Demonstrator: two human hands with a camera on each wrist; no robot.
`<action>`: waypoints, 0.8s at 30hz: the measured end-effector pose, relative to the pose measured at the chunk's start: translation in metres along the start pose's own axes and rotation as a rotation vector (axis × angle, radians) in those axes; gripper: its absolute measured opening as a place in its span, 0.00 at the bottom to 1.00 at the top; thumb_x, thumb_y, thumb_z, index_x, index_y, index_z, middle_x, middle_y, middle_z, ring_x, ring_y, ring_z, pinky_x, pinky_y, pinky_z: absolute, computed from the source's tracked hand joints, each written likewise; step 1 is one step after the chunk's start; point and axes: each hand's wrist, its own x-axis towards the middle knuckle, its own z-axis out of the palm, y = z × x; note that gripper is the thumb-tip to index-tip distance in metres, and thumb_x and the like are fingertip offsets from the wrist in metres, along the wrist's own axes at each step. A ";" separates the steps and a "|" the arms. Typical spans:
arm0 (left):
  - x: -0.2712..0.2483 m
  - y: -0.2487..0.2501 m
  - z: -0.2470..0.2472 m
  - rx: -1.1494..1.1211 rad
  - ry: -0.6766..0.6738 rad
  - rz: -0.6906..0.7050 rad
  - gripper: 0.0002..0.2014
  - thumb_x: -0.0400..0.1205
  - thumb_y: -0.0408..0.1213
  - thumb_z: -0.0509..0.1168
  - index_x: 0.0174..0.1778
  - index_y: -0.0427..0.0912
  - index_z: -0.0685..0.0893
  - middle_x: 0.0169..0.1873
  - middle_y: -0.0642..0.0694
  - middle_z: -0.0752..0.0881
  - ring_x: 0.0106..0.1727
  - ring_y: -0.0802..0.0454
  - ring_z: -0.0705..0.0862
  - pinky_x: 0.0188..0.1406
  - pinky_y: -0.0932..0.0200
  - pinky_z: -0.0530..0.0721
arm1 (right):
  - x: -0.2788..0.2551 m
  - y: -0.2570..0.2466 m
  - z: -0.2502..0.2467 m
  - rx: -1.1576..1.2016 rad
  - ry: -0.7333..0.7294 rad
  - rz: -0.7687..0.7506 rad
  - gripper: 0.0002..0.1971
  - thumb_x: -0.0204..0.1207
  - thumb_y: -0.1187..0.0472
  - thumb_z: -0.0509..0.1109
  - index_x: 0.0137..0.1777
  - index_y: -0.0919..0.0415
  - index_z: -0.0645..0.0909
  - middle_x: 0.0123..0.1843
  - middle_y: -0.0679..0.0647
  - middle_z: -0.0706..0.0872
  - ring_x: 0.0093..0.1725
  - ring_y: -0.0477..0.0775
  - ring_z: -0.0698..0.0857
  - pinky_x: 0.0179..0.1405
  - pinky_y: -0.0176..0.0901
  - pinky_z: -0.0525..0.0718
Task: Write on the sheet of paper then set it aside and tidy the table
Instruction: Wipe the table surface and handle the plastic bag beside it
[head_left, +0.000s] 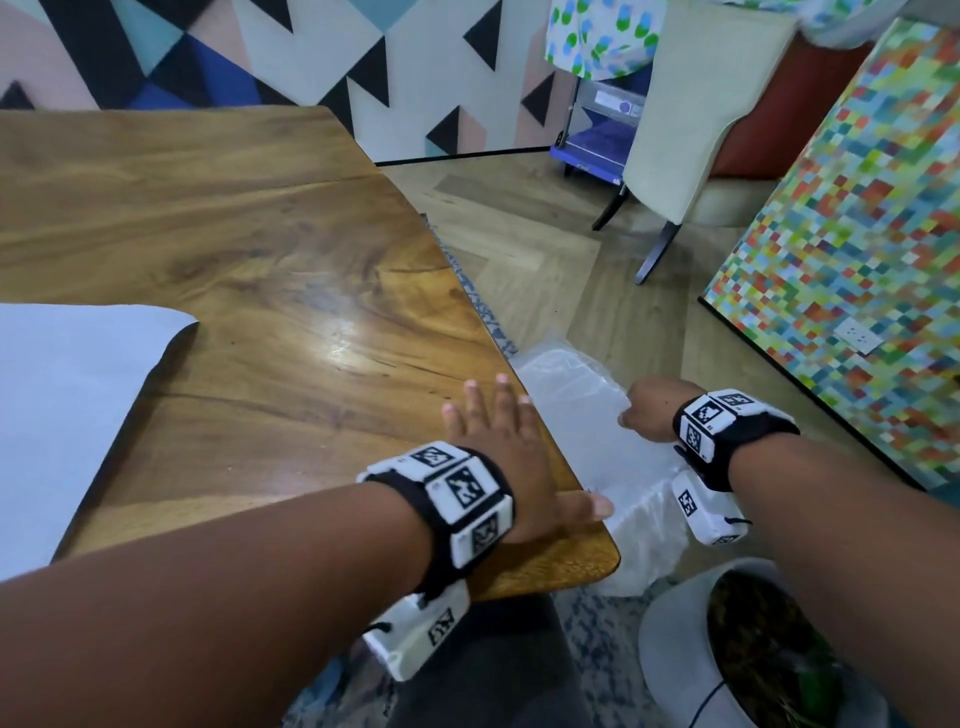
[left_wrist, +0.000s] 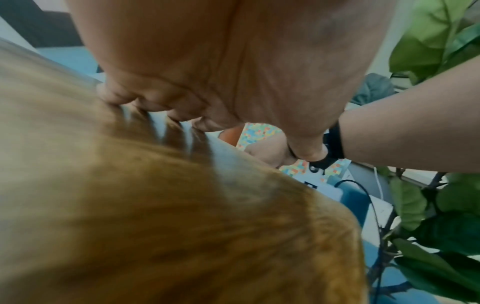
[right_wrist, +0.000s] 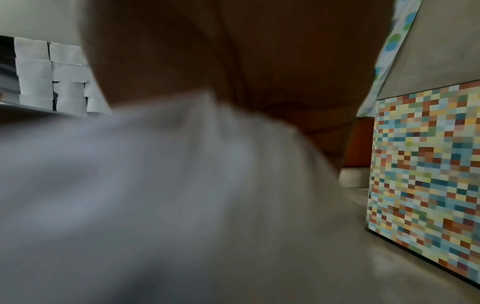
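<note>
My left hand (head_left: 498, 431) lies flat on the wooden table (head_left: 234, 234) at its near right edge, fingers straight, thumb reaching over the edge toward a white crinkled plastic-like bag (head_left: 571, 395). The bag hangs just off the table's edge, and my right hand (head_left: 647, 413) grips its far side with curled fingers. A large white sheet of paper (head_left: 67, 374) lies on the table at the far left. In the left wrist view my palm (left_wrist: 221, 72) presses on the tabletop (left_wrist: 130, 205). The right wrist view is filled by the blurred white bag (right_wrist: 155, 185). No pen shows.
A grey plant pot (head_left: 675, 639) stands on the floor under my right forearm, its leaves (left_wrist: 441, 195) close by. A multicoloured mosaic block (head_left: 857, 260) stands to the right. A cream chair (head_left: 691, 130) and a blue cart (head_left: 597, 130) stand beyond the table.
</note>
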 end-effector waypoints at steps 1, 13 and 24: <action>-0.001 0.006 -0.002 -0.008 -0.010 0.036 0.66 0.69 0.87 0.47 0.89 0.41 0.33 0.86 0.36 0.28 0.85 0.27 0.28 0.84 0.25 0.40 | 0.000 0.000 0.000 -0.001 -0.003 0.000 0.14 0.79 0.51 0.65 0.50 0.62 0.83 0.50 0.58 0.87 0.48 0.61 0.86 0.46 0.46 0.83; -0.084 -0.118 0.009 -0.199 0.105 -0.159 0.62 0.63 0.87 0.38 0.90 0.52 0.41 0.90 0.44 0.41 0.90 0.41 0.42 0.85 0.29 0.55 | -0.006 0.012 0.002 0.009 0.001 0.002 0.16 0.80 0.51 0.64 0.57 0.63 0.82 0.55 0.59 0.86 0.52 0.61 0.85 0.48 0.47 0.82; -0.052 -0.025 0.031 -0.052 0.089 -0.107 0.64 0.69 0.86 0.39 0.86 0.40 0.28 0.82 0.31 0.25 0.83 0.24 0.28 0.84 0.25 0.41 | -0.013 0.010 0.002 0.046 -0.023 0.005 0.11 0.79 0.52 0.64 0.45 0.60 0.80 0.44 0.56 0.84 0.46 0.60 0.85 0.39 0.44 0.78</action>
